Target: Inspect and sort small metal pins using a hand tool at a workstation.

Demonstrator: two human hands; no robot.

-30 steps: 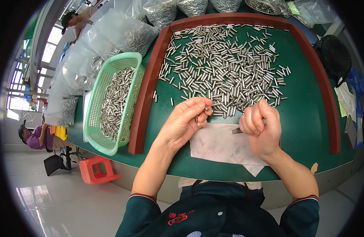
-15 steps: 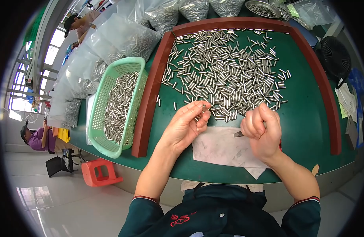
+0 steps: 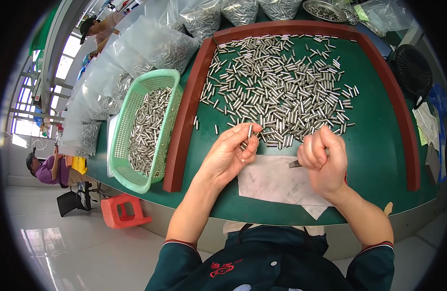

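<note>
Holding one pin (image 3: 249, 131) up now, the left hand (image 3: 231, 157) pinches it; the right hand (image 3: 323, 160) stays shut on a tool (image 3: 295, 164).

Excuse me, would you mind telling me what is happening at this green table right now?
A person is working through small metal pins at a green table. The left hand pinches one pin upright between its fingertips, while the right hand is closed around a thin metal tool. Both hands are above a white sheet. A large pile of loose pins lies just beyond them inside a red-brown border, and a green basket on the left holds more.
</note>
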